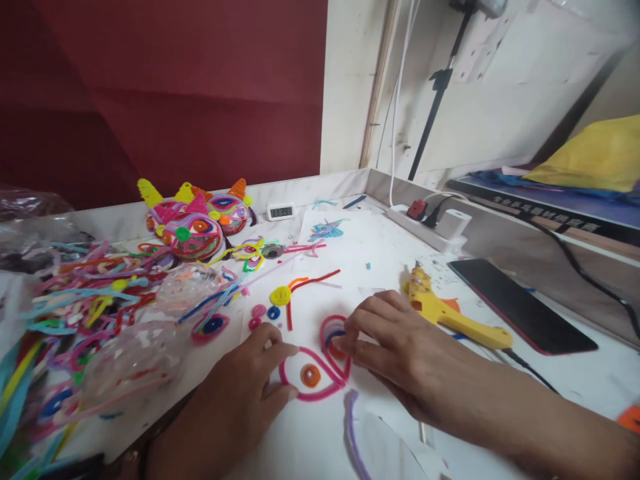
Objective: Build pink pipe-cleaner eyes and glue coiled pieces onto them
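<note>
We're spreading left hand (245, 381) around pink-rimmed, orange-centred fuzzy-wire eye (311, 376), likely steadying it; right hand (400, 347): can't tell grip.

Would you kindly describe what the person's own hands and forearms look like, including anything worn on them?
The left hand and right hand are ungloved, with no rings visible. The right forearm shows no sleeve, watch or markings. The left forearm is dim near the lower edge, so I cannot tell whether anything is worn there.
</note>
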`<state>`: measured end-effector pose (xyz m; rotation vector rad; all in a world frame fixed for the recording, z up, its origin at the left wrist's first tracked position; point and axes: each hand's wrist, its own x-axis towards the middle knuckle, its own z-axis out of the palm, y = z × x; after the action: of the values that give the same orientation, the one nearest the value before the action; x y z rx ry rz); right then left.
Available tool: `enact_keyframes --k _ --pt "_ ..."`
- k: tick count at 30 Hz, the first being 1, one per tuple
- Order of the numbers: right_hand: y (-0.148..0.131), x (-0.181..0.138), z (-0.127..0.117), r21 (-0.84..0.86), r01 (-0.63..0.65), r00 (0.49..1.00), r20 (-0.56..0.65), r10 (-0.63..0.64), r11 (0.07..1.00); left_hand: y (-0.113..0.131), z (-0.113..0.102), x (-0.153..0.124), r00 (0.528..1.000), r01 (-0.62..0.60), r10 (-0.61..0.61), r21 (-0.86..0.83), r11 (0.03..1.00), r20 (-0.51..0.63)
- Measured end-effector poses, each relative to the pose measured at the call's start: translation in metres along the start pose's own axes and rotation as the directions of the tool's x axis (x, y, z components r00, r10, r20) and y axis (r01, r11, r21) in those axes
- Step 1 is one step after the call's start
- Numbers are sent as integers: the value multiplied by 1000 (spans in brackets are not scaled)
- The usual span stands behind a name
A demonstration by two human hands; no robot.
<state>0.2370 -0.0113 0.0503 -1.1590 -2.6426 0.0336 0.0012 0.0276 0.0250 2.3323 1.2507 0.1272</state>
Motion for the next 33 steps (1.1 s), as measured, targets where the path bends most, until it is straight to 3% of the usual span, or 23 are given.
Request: enact_keyframes --k 14,33 --pt "-18 -25 23 -19 10 1000 -23 -10 1000 -8 5 0 998 -51 52 17 999 -36" --pt "-18 -21 45 -17 12 993 -119 -14 1000 -9 5 -1 999 -37 37 16 999 -10"
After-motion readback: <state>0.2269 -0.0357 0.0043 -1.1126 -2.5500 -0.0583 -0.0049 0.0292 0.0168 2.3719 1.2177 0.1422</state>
